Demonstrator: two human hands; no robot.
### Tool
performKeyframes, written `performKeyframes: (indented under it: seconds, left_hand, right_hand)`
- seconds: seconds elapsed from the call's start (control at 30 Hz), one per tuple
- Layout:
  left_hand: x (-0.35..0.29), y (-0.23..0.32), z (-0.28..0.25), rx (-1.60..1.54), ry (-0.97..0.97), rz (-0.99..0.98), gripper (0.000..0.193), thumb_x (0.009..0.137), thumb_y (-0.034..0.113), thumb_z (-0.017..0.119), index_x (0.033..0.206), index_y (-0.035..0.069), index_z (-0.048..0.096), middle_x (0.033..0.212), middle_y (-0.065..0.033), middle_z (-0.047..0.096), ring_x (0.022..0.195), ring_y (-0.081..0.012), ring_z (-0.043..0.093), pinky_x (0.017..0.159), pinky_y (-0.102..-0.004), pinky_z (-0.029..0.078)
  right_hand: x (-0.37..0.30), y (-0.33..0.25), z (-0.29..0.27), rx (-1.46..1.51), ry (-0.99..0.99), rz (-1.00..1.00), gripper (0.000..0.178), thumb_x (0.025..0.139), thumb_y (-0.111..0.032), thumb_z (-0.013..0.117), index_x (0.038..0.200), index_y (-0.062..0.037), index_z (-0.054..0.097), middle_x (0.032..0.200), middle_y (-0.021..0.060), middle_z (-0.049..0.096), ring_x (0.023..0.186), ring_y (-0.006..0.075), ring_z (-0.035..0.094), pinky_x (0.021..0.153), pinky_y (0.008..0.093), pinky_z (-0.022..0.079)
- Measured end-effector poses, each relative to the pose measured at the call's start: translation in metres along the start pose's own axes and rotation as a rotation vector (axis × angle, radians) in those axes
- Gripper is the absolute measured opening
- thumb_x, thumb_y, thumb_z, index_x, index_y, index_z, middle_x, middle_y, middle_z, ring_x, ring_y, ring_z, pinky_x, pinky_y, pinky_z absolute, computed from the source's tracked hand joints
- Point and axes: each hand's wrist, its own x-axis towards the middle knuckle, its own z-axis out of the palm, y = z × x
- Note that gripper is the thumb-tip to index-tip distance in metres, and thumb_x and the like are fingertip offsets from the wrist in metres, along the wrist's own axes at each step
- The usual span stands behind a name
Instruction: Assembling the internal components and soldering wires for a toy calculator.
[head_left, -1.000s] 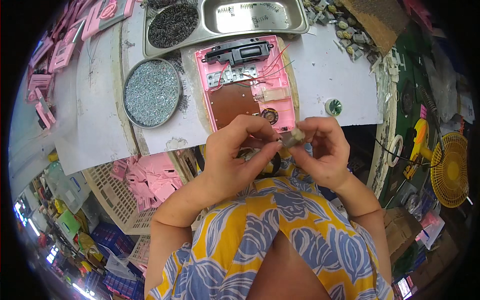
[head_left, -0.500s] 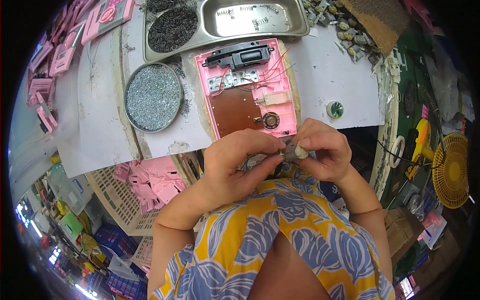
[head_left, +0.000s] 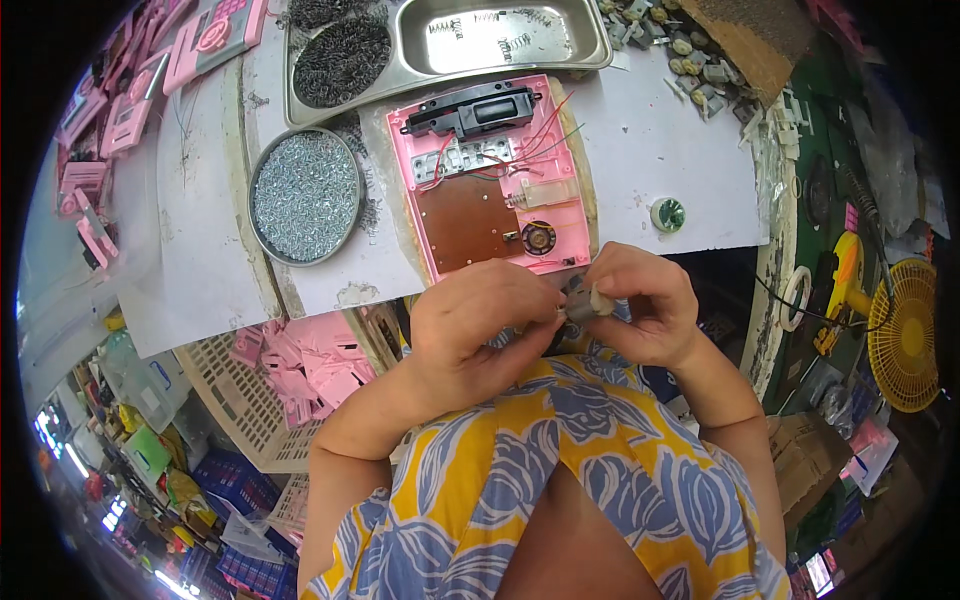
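Note:
Both my hands meet at the table's front edge over a small grey part with a pale rounded end (head_left: 588, 304); its exact kind does not show. My left hand (head_left: 480, 325) pinches one side of it between thumb and forefinger. The pale end is gripped by the fingertips of my right hand (head_left: 648, 305). Just beyond my hands lies an opened pink plastic casing (head_left: 575, 170). In it are a brown circuit board (head_left: 468, 222), a black plastic mechanism (head_left: 490, 112), a metal plate, a small round speaker (head_left: 539, 238) and loose red and green wires.
Left of the casing stands a round dish of small screws (head_left: 305, 195). A metal tray (head_left: 600, 50) of springs lies at the back. Small grey parts (head_left: 700, 75) are piled back right, near a green-topped spool (head_left: 668, 214). A basket (head_left: 235, 400) of pink pieces sits below the table.
The grey part has turned slightly between my fingers. Both hands stay nearly in place, and the view has shifted a little.

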Motion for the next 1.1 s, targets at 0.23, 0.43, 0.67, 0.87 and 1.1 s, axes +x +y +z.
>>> performKeyframes:
  seconds: [0.23,0.43,0.67,0.87,1.1]
  left_hand:
    - [0.004,0.002,-0.004,-0.022,0.040,-0.191,0.026,0.074,-0.009,0.077,0.096,0.001,0.068,0.089,-0.0116,0.070,0.081,-0.0268,0.071,0.071,-0.0345,0.057]
    - [0.015,0.004,-0.017,-0.021,-0.083,-0.199,0.024,0.077,-0.011,0.073,0.098,-0.001,0.066,0.095,-0.0123,0.069,0.087,-0.0226,0.070,0.077,-0.0327,0.057]
    - [0.010,0.008,-0.011,-0.132,-0.095,-0.382,0.019,0.084,-0.014,0.065,0.100,-0.004,0.061,0.111,-0.0158,0.063,0.103,-0.0200,0.064,0.088,-0.0295,0.054]
    - [0.017,-0.002,-0.004,0.110,-0.075,-0.150,0.025,0.084,-0.007,0.068,0.108,-0.001,0.062,0.117,-0.0173,0.061,0.104,-0.0277,0.064,0.085,-0.0339,0.054]
    - [0.073,-0.038,-0.013,0.857,0.076,0.006,0.022,0.076,0.016,0.078,0.095,0.007,0.072,0.100,-0.0073,0.058,0.089,-0.0268,0.056,0.081,-0.0423,0.041]
  right_hand:
    - [0.039,-0.024,-0.026,-0.359,-0.287,-0.117,0.040,0.066,-0.001,0.082,0.105,-0.0046,0.072,0.097,0.0085,0.071,0.083,0.0261,0.069,0.068,0.0360,0.055]
    - [0.036,-0.024,-0.023,-0.222,-0.229,0.038,0.038,0.067,0.000,0.081,0.102,-0.0040,0.069,0.091,0.0091,0.070,0.077,0.0263,0.069,0.066,0.0362,0.056]
    - [0.031,-0.020,-0.018,-0.324,-0.186,-0.111,0.037,0.066,0.002,0.081,0.100,-0.0036,0.068,0.093,0.0105,0.070,0.079,0.0285,0.069,0.066,0.0353,0.056]
    - [0.031,-0.018,-0.026,-0.372,-0.144,-0.163,0.037,0.067,0.003,0.080,0.101,-0.0020,0.068,0.096,0.0113,0.069,0.078,0.0287,0.068,0.067,0.0356,0.056]
    - [0.020,-0.005,-0.057,-0.194,0.186,0.127,0.034,0.074,0.011,0.077,0.106,0.0023,0.068,0.099,0.0121,0.069,0.084,0.0201,0.070,0.076,0.0297,0.059]
